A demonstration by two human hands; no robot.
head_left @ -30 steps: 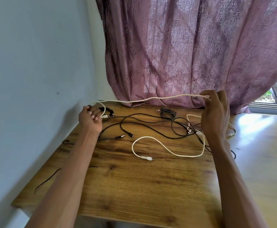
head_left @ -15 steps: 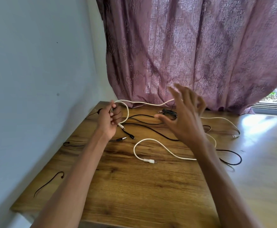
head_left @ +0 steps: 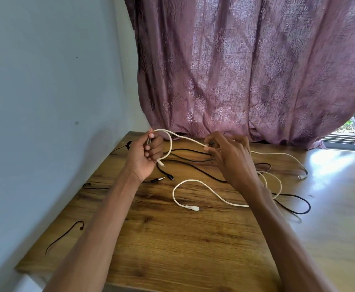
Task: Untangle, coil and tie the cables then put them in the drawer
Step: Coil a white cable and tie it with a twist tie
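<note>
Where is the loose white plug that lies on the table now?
In the head view, the white plug lies on the wooden table, near its middle, between the two forearms and nearer to the camera than both hands.

Left hand point(head_left: 145, 153) fist curled, right hand point(head_left: 230, 158) fingertips pinching, arms outstretched

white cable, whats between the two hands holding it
In the head view, a raised span of the white cable runs from the left hand to the right hand, over black cables on the table.

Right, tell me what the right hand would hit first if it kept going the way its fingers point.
Its fingers point left, along the white cable that the right hand pinches. First in that line looks to be the left hand holding the loop, though depth is unclear.
</note>
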